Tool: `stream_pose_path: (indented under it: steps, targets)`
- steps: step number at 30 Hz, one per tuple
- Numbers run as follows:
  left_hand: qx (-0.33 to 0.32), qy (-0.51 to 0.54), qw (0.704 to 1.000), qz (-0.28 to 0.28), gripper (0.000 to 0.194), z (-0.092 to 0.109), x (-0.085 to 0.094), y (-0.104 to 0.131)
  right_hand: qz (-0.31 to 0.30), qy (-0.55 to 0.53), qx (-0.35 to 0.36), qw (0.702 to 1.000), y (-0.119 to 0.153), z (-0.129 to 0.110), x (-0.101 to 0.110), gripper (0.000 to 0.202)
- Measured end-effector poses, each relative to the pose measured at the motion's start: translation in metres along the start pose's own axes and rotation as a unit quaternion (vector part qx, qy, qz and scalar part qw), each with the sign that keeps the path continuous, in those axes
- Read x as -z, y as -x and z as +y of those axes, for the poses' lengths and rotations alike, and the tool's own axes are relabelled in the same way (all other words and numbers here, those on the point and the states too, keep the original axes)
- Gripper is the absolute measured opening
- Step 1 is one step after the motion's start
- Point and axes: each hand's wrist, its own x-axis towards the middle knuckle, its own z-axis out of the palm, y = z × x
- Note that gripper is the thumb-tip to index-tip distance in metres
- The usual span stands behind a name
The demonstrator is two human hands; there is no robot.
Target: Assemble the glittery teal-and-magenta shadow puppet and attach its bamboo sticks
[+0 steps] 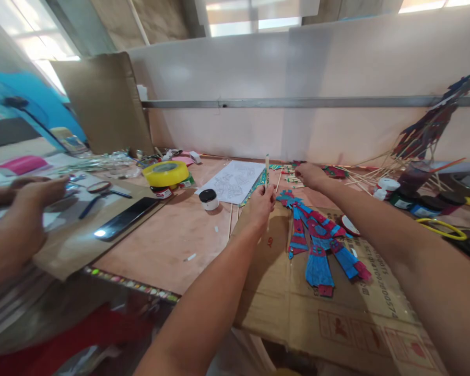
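Note:
My left hand (261, 205) is closed around a thin wooden stick (267, 163) that stands upright, its upper end greenish. Farther back, my right hand (311, 175) reaches down over a group of small sticks (292, 179) with pale and dark bands. Its fingers are drawn together, and whatever is between them is hidden. Just in front of both hands lies a jointed cut-out figure (319, 232), painted blue and dark red. Beneath the figure is a flat sheet of cardboard (266, 292).
Left of my hands are a paper with line drawings (231, 180), a black-lidded jar (209, 199), yellow tape (165, 172) and a phone (128, 218). Another person's hands (35, 209) work at the far left. Paint bottles (425, 203) and more painted figures on sticks (431, 125) stand at right.

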Motion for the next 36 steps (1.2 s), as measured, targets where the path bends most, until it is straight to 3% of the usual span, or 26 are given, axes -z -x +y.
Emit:
stream_pose_path:
  steps: [7, 12, 16, 22, 23, 27, 28, 32, 36]
  targets:
    - [-0.001, 0.005, 0.999, -0.033, 0.014, 0.003, 0.001, 0.002, -0.025, 0.020, 0.034, 0.999, 0.015, -0.019, -0.026, 0.022]
    - [0.001, 0.009, 1.000, -0.027, 0.014, 0.002, 0.002, 0.000, 0.008, -0.010, 0.019, 1.000, 0.008, -0.025, -0.025, 0.020]
    - [0.010, 0.021, 0.999, -0.026, 0.015, 0.002, 0.003, -0.001, 0.080, -0.072, -0.001, 0.994, -0.002, -0.022, -0.003, 0.020]
    - [0.041, 0.046, 0.997, -0.051, 0.013, 0.003, 0.003, 0.000, 0.217, -0.195, -0.046, 0.955, -0.005, -0.004, 0.053, 0.018]
    - [0.049, 0.048, 0.996, -0.059, 0.013, 0.003, 0.003, 0.000, 0.245, -0.249, -0.052, 0.935, -0.002, -0.002, 0.061, 0.015]
    - [0.054, 0.052, 0.995, -0.066, 0.013, 0.002, -0.002, 0.001, 0.328, -0.557, -0.060, 0.761, 0.026, -0.005, 0.079, 0.005]
    - [0.045, 0.052, 0.996, -0.056, 0.013, 0.003, -0.002, 0.001, 0.327, -0.592, -0.058, 0.735, 0.035, -0.009, 0.081, 0.007]
    - [0.011, 0.046, 0.999, -0.024, 0.013, 0.007, 0.000, 0.001, 0.314, -0.666, -0.083, 0.671, 0.071, -0.018, 0.082, 0.016]
    - [0.053, 0.032, 0.992, -0.106, 0.016, 0.015, 0.000, 0.011, 0.282, -0.712, -0.120, 0.632, 0.104, -0.016, 0.079, 0.018]
